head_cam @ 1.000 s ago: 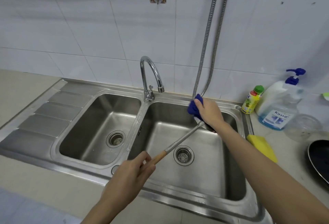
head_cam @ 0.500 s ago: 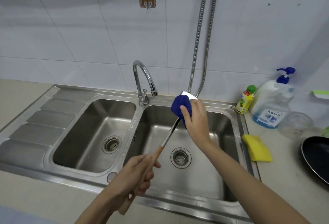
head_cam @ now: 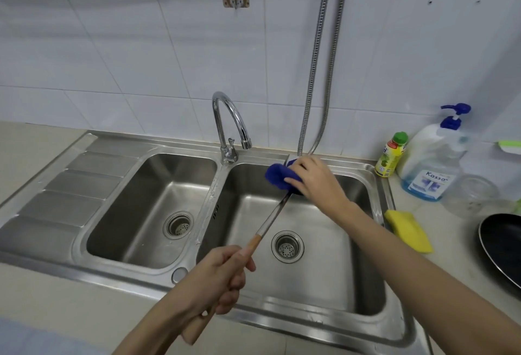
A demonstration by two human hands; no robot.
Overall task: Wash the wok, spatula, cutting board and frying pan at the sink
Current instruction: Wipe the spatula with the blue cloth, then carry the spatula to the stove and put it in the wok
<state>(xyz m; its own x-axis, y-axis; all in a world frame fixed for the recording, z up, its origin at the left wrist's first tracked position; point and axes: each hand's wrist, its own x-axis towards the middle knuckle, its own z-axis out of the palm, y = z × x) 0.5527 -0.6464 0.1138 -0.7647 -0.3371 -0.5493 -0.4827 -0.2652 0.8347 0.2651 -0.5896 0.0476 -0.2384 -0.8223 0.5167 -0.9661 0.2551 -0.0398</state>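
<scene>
A spatula (head_cam: 272, 217) with a steel shaft and a wooden handle slants over the right basin of the steel sink (head_cam: 310, 318). My left hand (head_cam: 218, 278) grips the wooden handle near the front rim. My right hand (head_cam: 315, 178) holds a blue cloth (head_cam: 277, 175) wrapped over the spatula's blade at the basin's back edge; the blade is mostly hidden. A black frying pan (head_cam: 501, 244) lies on the counter at the far right, cut off by the frame edge.
The chrome faucet (head_cam: 229, 126) stands between the two basins, no water running. A yellow sponge (head_cam: 408, 230), a small green-capped bottle (head_cam: 392, 158), a pump soap bottle (head_cam: 434, 162) and a glass jar (head_cam: 470, 193) sit right of the sink. Two metal hoses (head_cam: 324, 58) hang down the wall.
The spatula's handle slid deeper into my left hand and the shaft swung. My right hand with the cloth moved over the blade, up and then back toward the basin's rear edge.
</scene>
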